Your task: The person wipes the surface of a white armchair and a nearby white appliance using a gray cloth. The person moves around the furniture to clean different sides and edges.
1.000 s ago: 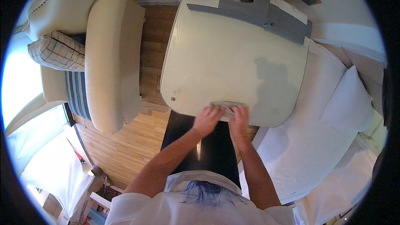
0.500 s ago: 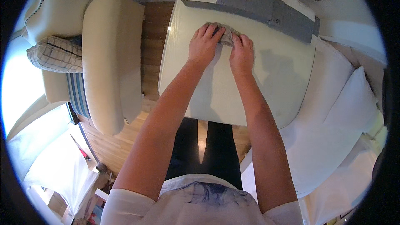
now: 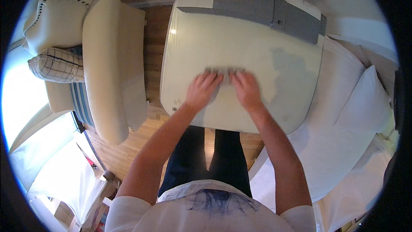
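A greyish-brown cloth lies bunched on the cream, smooth top of a table. My left hand presses on its left side and my right hand on its right, fingers curled over it and thumbs close together. Motion blurs the fingertips and the cloth, and much of the cloth is hidden under the fingers. Both hands rest in the middle of the tabletop, nearer its front edge than before.
A grey and white box with an oval opening stands along the table's far edge. A cream sofa with a checked cushion is at left. White-covered seating adjoins the right side. Small marks show near the table's left front.
Both hands have slid the cloth toward me, from near the box to the middle of the table. The small marks at the left front, earlier behind my left forearm, now show.
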The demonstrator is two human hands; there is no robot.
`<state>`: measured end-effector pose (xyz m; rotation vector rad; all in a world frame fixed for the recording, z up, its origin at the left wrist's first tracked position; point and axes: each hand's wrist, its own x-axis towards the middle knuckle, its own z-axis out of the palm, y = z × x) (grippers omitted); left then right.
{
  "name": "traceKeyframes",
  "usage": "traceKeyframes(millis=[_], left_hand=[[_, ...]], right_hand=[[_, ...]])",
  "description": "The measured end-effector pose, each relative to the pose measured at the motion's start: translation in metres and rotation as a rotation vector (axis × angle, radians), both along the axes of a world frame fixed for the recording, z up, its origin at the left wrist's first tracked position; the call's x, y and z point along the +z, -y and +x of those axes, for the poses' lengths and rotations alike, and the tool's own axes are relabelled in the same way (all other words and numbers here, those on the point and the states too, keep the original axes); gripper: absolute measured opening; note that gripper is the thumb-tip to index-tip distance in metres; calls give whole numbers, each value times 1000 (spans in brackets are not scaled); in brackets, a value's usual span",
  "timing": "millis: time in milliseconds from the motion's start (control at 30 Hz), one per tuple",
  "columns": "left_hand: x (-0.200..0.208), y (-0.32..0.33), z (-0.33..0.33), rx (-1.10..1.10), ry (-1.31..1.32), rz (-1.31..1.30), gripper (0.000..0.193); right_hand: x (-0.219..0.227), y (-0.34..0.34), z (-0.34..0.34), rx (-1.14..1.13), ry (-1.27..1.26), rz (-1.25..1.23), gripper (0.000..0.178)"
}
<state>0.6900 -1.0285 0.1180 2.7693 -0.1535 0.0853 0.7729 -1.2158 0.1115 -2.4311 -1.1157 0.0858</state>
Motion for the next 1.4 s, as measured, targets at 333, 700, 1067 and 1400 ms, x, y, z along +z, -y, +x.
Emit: traceKeyframes(millis=[333, 700, 1067, 1400], left_hand=[[5, 0, 158, 171, 155, -41, 41], [18, 84, -85, 89, -229, -102, 43], [13, 115, -13, 94, -37, -63, 44], [16, 114, 54, 123, -54, -159, 39]], right_hand=[[2, -41, 122, -353, 115, 23, 37], [15, 69, -104, -105, -273, -76, 39], [3, 99, -21, -108, -51, 6, 35], [23, 70, 4, -278, -19, 27, 46]])
